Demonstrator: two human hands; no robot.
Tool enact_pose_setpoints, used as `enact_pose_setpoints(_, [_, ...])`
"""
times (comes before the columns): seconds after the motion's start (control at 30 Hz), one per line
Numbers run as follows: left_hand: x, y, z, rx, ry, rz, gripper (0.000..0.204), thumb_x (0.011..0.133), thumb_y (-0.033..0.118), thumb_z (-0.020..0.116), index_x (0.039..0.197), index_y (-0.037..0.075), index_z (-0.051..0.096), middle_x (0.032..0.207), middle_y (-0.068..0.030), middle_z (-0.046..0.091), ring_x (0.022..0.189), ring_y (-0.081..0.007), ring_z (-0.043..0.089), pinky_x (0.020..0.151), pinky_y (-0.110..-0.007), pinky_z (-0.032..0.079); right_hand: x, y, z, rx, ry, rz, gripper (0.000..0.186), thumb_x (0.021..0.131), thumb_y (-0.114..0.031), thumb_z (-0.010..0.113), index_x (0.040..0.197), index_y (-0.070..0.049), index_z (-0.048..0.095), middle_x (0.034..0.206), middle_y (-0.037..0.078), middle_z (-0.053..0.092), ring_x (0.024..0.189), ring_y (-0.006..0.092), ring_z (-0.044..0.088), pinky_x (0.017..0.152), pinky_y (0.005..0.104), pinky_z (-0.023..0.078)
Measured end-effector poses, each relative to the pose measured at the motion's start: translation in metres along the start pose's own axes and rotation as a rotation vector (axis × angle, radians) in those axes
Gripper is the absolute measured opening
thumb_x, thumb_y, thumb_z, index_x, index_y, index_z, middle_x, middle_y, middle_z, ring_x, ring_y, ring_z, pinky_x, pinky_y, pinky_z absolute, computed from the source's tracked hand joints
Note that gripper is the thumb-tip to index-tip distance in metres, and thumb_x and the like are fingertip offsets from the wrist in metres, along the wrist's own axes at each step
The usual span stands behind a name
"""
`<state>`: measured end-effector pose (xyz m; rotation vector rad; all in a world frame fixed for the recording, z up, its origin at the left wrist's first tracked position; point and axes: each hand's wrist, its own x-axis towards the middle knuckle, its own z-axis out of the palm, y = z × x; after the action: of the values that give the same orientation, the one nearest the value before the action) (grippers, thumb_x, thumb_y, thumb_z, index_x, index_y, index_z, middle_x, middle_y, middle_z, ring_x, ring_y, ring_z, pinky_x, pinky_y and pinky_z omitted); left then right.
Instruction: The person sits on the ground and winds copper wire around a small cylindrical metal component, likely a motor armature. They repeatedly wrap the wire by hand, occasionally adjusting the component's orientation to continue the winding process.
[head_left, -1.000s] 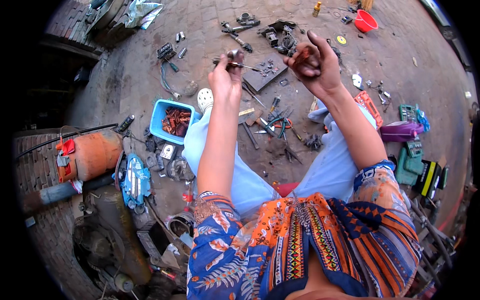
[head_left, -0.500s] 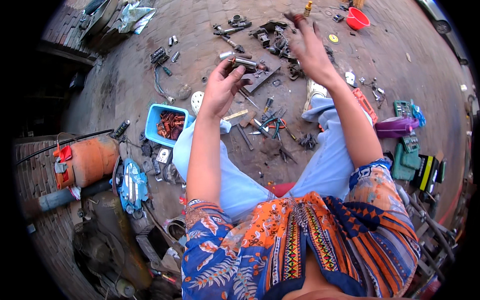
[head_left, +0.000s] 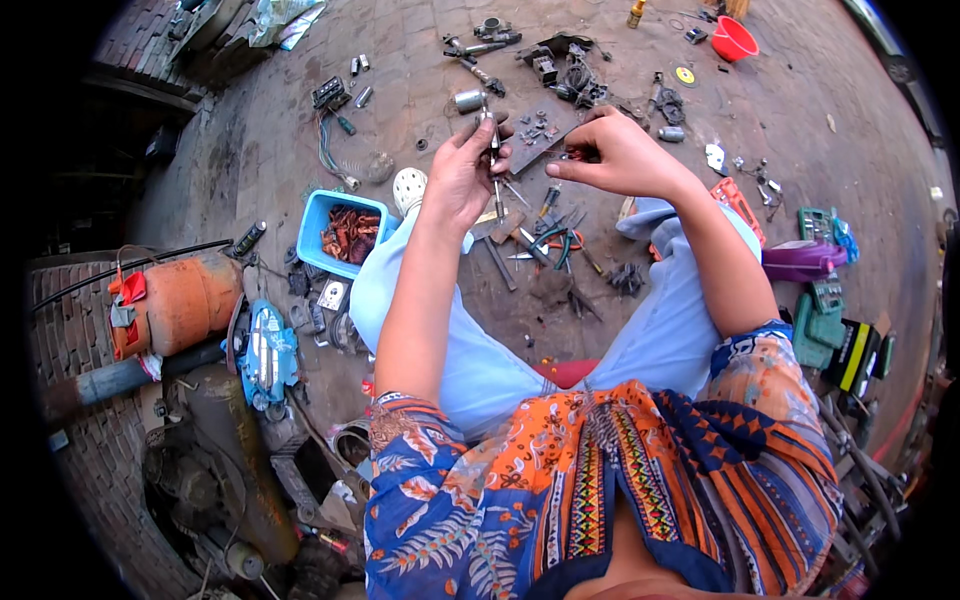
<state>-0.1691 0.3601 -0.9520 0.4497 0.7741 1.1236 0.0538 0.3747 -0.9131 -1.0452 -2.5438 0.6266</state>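
My left grip (head_left: pixel 463 178) is clasped round the rotor (head_left: pixel 494 143), its shaft pointing toward me above the floor (head_left: pixel 420 80). My right grip (head_left: pixel 630 155) is curled near it, apart; I cannot tell what, if anything, it pinches. Below lie a slab (head_left: pixel 520 160) bearing small parts, then pliers (head_left: pixel 558 243); leftward, a blue tub (head_left: pixel 312 228) contains copper scrap (head_left: pixel 348 236).
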Motion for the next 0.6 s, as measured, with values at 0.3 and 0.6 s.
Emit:
enact_pose_setpoints(0.3, [0.005,-0.002,0.004,0.532,-0.198,0.220,0.032,0.089,0.013,0.058,0.117,-0.002,0.053,0.099,-0.0092,0.063,0.078,-0.0142,0.057,0.065,-0.023,0.045,-0.010,0.027,-0.015,2.128,0.320,0.250,0.041,0.090,-0.040,0.049,0.067,-0.007,0.053,0.051,-0.001,0.040,0.048,0.0108,0.039,0.063,0.0269,0.037])
enact_pose_setpoints(0.6, [0.008,-0.020,0.015,1.500,0.167,0.574,0.032,0.078,0.012,0.064,0.106,0.005,0.050,0.095,-0.0185,0.063,0.089,-0.0357,0.061,0.075,-0.039,0.047,-0.008,-0.020,-0.008,1.549,0.372,0.333,0.048,0.092,-0.044,0.041,0.075,-0.002,0.057,0.052,0.001,0.041,0.046,0.0136,0.038,0.069,0.0285,0.038])
